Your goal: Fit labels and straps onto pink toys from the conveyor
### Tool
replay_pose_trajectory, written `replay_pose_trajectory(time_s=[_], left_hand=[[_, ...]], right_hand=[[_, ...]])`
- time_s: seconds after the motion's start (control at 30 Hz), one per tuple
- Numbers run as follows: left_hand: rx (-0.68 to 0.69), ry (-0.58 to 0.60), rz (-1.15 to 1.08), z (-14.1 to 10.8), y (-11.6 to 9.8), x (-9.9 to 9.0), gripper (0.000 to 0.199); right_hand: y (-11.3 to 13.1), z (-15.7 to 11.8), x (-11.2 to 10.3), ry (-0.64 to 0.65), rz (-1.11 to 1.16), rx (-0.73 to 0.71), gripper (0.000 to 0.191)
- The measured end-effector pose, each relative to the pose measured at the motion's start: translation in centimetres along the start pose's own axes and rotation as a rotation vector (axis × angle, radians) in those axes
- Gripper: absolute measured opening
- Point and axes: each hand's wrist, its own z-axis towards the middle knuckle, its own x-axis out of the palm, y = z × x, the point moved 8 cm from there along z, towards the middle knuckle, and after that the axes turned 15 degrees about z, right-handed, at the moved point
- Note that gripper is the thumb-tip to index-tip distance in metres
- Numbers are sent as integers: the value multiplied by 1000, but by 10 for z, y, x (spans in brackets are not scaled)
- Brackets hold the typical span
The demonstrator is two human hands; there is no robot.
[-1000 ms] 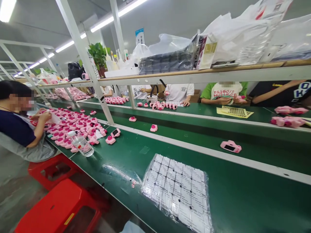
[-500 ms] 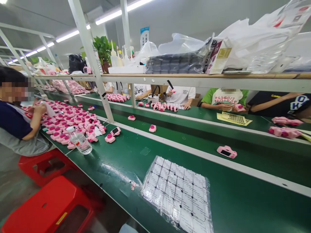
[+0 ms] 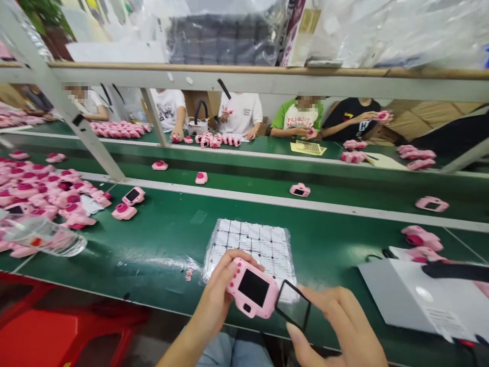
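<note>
Left hand (image 3: 212, 298) up now, pink camera (image 3: 252, 288) slanting, screen seemingly up

Where no hands showed before, the left hand (image 3: 216, 291) now grips a pink toy camera (image 3: 252, 288) with its dark screen up, the right hand (image 3: 336, 323) pinches a dark glass panel (image 3: 293, 306) just beside it, and a plastic-wrapped pack of white cards (image 3: 248, 244) now lies just beyond both hands.

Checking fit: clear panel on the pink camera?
Off: the right hand holds the clear panel beside the pink camera, not over its screen.
</note>
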Motion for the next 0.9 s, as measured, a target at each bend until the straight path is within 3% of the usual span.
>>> replay_pose_trajectory(time_s=[0.1,0.27,0.57,0.77,0.9], left_hand=[[40,9,52,-10,-13,-6,23],[92,18,157,-18,-21,-3,22],[112,44,263,-22,-30,4,24],[263,-2,345,-17,-31,7,26],[295,-26,348,-14,-27,7,22]], right_hand=[[20,20,12,48,-66,-107,26],[38,32,28,116,-58,-154,28],[42,37,34,124,-66,-167,27],[44,33,32,81,-69,-198,30],[39,29,34,73,-75,-170,34]])
